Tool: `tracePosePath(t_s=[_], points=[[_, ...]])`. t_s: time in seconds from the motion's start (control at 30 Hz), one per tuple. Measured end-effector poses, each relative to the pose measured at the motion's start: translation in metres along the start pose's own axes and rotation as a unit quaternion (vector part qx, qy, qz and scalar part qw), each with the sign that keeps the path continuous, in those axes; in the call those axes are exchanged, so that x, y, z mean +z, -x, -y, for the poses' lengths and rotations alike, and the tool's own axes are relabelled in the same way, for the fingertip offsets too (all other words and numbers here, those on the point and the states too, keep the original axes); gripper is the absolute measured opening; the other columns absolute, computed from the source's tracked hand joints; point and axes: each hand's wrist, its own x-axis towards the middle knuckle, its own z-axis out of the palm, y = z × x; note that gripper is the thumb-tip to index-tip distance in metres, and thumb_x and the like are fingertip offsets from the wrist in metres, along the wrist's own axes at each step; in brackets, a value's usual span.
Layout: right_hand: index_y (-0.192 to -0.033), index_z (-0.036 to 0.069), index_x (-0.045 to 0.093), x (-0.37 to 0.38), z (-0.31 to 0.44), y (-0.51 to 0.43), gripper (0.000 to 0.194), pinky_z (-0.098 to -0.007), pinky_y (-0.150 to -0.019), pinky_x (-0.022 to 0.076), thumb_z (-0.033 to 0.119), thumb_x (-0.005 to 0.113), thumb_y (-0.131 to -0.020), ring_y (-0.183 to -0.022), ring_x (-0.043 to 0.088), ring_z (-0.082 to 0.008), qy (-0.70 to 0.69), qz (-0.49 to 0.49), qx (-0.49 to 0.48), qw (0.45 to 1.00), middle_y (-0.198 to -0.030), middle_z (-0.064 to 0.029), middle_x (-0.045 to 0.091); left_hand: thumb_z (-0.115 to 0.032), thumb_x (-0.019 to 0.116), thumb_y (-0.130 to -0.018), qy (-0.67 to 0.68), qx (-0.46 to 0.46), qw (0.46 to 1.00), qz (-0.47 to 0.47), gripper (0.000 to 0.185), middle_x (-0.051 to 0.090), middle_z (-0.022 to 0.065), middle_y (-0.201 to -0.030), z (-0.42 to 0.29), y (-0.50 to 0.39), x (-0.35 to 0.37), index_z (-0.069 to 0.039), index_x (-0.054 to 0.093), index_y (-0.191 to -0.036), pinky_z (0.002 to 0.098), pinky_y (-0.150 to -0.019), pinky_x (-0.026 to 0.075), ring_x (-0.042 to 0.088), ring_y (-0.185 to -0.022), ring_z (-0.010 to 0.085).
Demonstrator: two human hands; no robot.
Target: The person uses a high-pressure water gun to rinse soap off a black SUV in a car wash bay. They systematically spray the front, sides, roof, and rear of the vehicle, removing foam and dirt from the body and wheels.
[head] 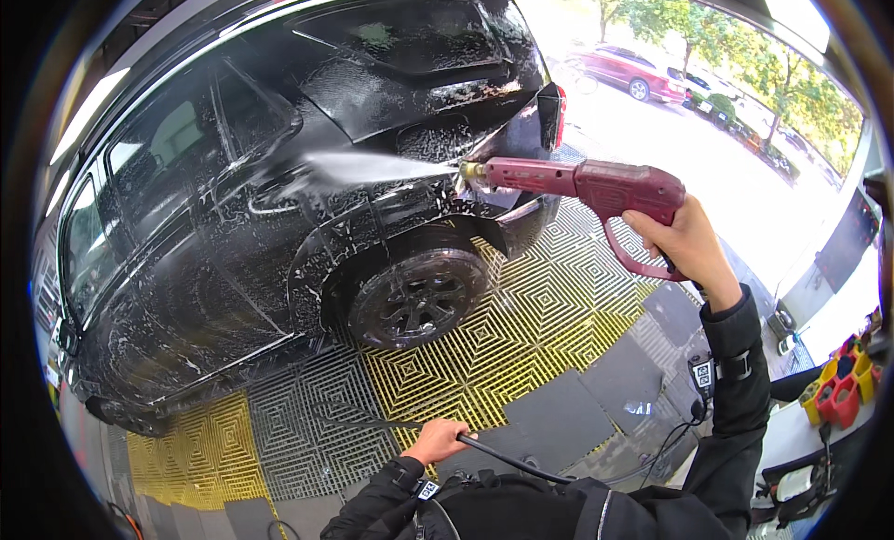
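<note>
My right hand point(688, 243) grips the handle of a dark red pressure-washer spray gun point(614, 187), held level and pointing left. From its brass nozzle point(472, 171) a white fan of water point(384, 168) strikes the rear side of a black SUV point(230, 261). Soap foam and wet streaks cover the SUV's doors and rear quarter. Below the gun sits the SUV's rear wheel point(422, 299), with a dark spoked rim. Low in front of my body, my left hand point(441, 441) is closed around a black hose point(517, 463).
Yellow and grey slatted floor tiles point(314, 414) lie under the SUV, bordered by solid grey tiles point(559, 411). The hose trails across the floor. At right, red and yellow holders point(838, 393) stand near a wall. A red car point(628, 72) is parked outside the wide opening.
</note>
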Motion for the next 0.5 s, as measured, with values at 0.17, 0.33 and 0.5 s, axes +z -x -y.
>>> tracePosePath(t_s=[0.17, 0.33, 0.5], points=[[-0.112, -0.004, 0.077, -0.067, -0.096, -0.057, 0.053, -0.0297, -0.052, 0.0504, 0.045, 0.084, -0.094, -0.055, 0.063, -0.0105, 0.117, -0.106, 0.106, 0.982, -0.064, -0.0032, 0.064, -0.051, 0.075, -0.098, -0.043, -0.028, 0.998, 0.025, 0.049, 0.062, 0.0116, -0.064, -0.030, -0.019, 0.041, -0.011, 0.063, -0.075, 0.0490, -0.059, 0.046, 0.064, -0.065, 0.0371], [-0.121, -0.002, 0.075, -0.141, -0.176, -0.079, 0.064, -0.0380, -0.062, 0.0570, 0.058, 0.074, -0.098, -0.064, 0.073, -0.0228, 0.308, -0.273, 0.096, 0.906, -0.080, -0.0140, 0.076, -0.054, 0.077, -0.095, -0.045, -0.138, 0.989, 0.036, 0.048, 0.063, 0.0128, -0.066, -0.035, 0.000, 0.045, -0.012, 0.065, -0.076, 0.0489, -0.059, 0.048, 0.066, -0.066, 0.0384], [-0.114, -0.006, 0.077, -0.123, -0.182, -0.054, 0.061, -0.0411, -0.076, 0.0591, 0.052, 0.080, -0.093, -0.081, 0.079, -0.0305, 0.179, -0.189, 0.123, 0.958, -0.089, -0.0207, 0.079, -0.054, 0.078, -0.093, -0.064, -0.178, 0.981, 0.046, 0.047, 0.065, 0.0133, -0.066, -0.038, 0.005, 0.043, -0.012, 0.066, -0.075, 0.0501, -0.060, 0.049, 0.067, -0.068, 0.0393]])
